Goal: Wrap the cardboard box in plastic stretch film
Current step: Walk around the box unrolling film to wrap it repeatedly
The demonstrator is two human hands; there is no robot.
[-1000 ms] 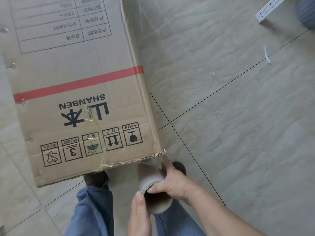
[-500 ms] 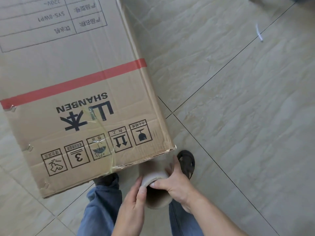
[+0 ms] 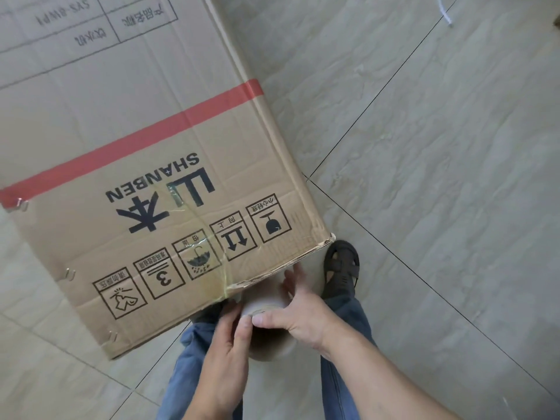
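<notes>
Your left hand (image 3: 224, 353) and right hand (image 3: 298, 316) both curl around the film roll (image 3: 266, 301); its far end hides under the cardboard box (image 3: 145, 165) edge.

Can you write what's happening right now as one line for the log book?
step: wrapping | left hand: holds film roll | right hand: grips film roll | cardboard box: on floor, roll at near edge

Left hand (image 3: 225, 356) now gripping roll (image 3: 266, 325)
</notes>
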